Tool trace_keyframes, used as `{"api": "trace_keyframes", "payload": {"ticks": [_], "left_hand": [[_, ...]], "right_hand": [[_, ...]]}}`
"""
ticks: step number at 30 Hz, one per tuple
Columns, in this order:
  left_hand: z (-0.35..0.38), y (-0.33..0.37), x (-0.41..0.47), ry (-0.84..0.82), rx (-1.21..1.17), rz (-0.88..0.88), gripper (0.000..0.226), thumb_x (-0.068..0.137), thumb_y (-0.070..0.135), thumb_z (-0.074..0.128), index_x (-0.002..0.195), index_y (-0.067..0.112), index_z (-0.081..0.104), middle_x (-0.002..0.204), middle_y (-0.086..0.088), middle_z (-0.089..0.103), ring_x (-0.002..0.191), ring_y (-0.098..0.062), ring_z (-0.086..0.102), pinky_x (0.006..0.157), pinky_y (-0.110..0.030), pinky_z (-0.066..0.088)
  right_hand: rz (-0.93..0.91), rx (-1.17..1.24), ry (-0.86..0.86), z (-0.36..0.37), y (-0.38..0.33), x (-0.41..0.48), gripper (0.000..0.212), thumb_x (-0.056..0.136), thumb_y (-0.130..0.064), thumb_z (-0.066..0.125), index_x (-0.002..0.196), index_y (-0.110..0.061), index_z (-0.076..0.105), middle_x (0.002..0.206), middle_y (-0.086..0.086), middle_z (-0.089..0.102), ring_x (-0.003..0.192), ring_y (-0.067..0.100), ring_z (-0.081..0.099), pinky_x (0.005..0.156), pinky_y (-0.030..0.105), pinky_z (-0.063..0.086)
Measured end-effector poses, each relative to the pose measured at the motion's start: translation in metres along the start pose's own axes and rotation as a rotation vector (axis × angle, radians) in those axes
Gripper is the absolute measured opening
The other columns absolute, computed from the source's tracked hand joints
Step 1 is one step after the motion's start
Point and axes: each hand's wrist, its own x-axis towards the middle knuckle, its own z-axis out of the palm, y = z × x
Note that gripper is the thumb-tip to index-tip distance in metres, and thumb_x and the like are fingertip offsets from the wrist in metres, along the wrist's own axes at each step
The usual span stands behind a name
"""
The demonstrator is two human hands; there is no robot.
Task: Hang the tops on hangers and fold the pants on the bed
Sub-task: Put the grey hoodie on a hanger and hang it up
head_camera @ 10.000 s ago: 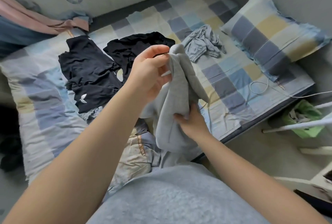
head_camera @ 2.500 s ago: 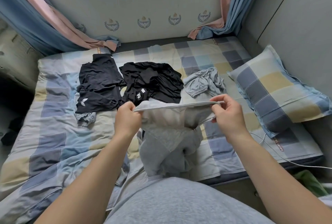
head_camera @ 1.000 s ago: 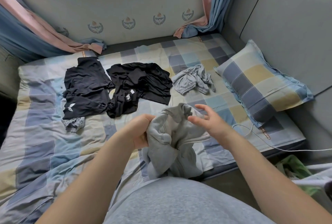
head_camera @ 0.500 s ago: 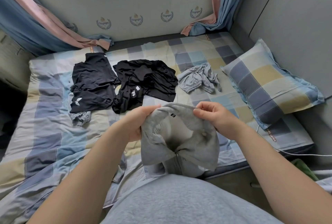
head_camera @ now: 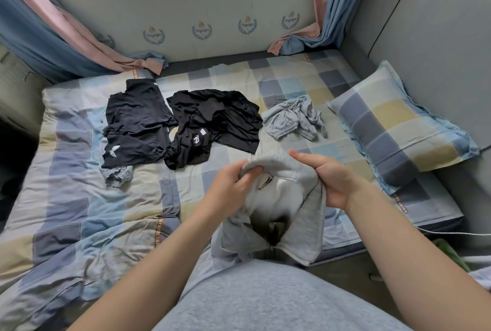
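Note:
I hold a grey garment [head_camera: 308, 219] with a zip above the near edge of the bed [head_camera: 79, 197]. My left hand [head_camera: 233, 187] grips its rim on the left. On the right, my right hand [head_camera: 332, 179] grips the same rim, so the opening gapes towards me. Two black tops lie farther back: one with a white logo [head_camera: 135, 128] on the left, one crumpled [head_camera: 215, 123] beside it. A crumpled light grey garment [head_camera: 295, 118] lies near the pillow. A small grey piece [head_camera: 117, 175] peeks out below the left black top.
A checked pillow [head_camera: 398, 128] lies at the bed's right side against a grey padded wall. Pink and blue curtains [head_camera: 66, 33] hang at both back corners. A white cable [head_camera: 451, 233] runs off the bed's right edge. Something green [head_camera: 449, 251] sits on the floor.
Both hands have shifted their hold along the grey garment's rim, pulling the opening wider and turning it towards me. The clothes on the bed have not moved.

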Motion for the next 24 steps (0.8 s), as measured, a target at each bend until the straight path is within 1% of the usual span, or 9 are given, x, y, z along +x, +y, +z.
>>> {"api": "trace_keyframes", "payload": {"ticks": [3,6,8,10,12,14,16,20,24], "left_hand": [[-0.006,0.008,0.004,0.061,-0.216,-0.089,0.026,0.098,0.030,0.060,0.086,0.011,0.071,0.073,-0.001,0.059,0.070,-0.012,0.051,0.067,-0.033,0.041],[-0.015,0.021,0.004,0.069,-0.377,-0.133,0.049,0.087,0.045,0.060,0.095,-0.003,0.065,0.082,-0.010,0.056,0.077,-0.023,0.050,0.071,-0.042,0.041],[-0.018,0.026,0.005,0.048,-0.446,-0.132,0.043,0.093,0.039,0.059,0.096,-0.004,0.064,0.085,-0.016,0.060,0.080,-0.025,0.052,0.074,-0.044,0.041],[-0.020,0.028,0.007,0.005,-0.449,-0.112,0.030,0.100,0.031,0.055,0.098,0.005,0.070,0.095,-0.029,0.066,0.085,-0.027,0.058,0.078,-0.045,0.045],[-0.025,0.027,0.010,-0.011,-0.436,-0.120,0.030,0.096,0.037,0.056,0.094,0.014,0.074,0.100,-0.032,0.066,0.087,-0.029,0.058,0.079,-0.046,0.045],[-0.030,0.025,0.014,0.052,-0.471,-0.186,0.031,0.095,0.040,0.060,0.084,0.014,0.075,0.090,-0.027,0.066,0.085,-0.030,0.057,0.077,-0.047,0.044],[-0.038,0.021,0.020,0.129,-0.523,-0.262,0.029,0.099,0.034,0.060,0.083,0.015,0.075,0.089,-0.020,0.068,0.085,-0.031,0.060,0.077,-0.044,0.046],[-0.051,0.013,0.027,0.046,-0.668,-0.377,0.038,0.096,0.036,0.059,0.111,0.003,0.070,0.100,-0.020,0.072,0.090,-0.033,0.067,0.074,-0.037,0.056],[-0.050,0.015,0.023,-0.105,-0.809,-0.515,0.064,0.084,0.048,0.066,0.129,0.002,0.063,0.127,-0.026,0.063,0.113,-0.041,0.061,0.095,-0.044,0.053]], "right_hand": [[-0.221,-0.284,0.288,-0.010,-0.003,0.006,0.025,0.080,-0.022,0.075,0.099,-0.009,0.064,0.090,0.011,0.067,0.072,0.017,0.066,0.063,0.029,0.057],[-0.319,-0.623,0.419,-0.024,0.007,0.011,0.032,0.079,-0.016,0.083,0.104,-0.018,0.062,0.094,0.002,0.068,0.083,0.015,0.065,0.074,0.030,0.055],[-0.301,-0.701,0.411,-0.033,0.021,0.014,0.029,0.082,-0.020,0.081,0.106,-0.025,0.066,0.097,0.001,0.072,0.091,0.017,0.067,0.079,0.035,0.057],[-0.308,-0.661,0.443,-0.037,0.032,0.018,0.013,0.089,-0.013,0.073,0.100,-0.020,0.070,0.089,0.006,0.073,0.087,0.022,0.066,0.077,0.038,0.054],[-0.311,-0.513,0.449,-0.038,0.035,0.019,0.009,0.093,-0.004,0.066,0.094,-0.011,0.071,0.083,0.009,0.072,0.082,0.023,0.065,0.072,0.033,0.054],[-0.289,-0.331,0.389,-0.036,0.032,0.017,0.008,0.094,-0.005,0.063,0.097,-0.004,0.071,0.085,0.011,0.072,0.080,0.022,0.066,0.069,0.029,0.057],[-0.235,-0.146,0.283,-0.033,0.029,0.013,0.023,0.092,-0.013,0.061,0.106,0.004,0.068,0.093,0.019,0.071,0.083,0.026,0.069,0.073,0.034,0.059],[-0.093,0.008,0.126,-0.027,0.028,0.010,0.051,0.091,-0.033,0.055,0.119,0.009,0.065,0.109,0.024,0.070,0.095,0.034,0.069,0.091,0.049,0.054],[-0.131,-0.080,0.247,-0.032,0.029,0.020,0.051,0.091,-0.038,0.058,0.115,0.005,0.068,0.109,0.023,0.071,0.100,0.033,0.068,0.090,0.041,0.055]]}}
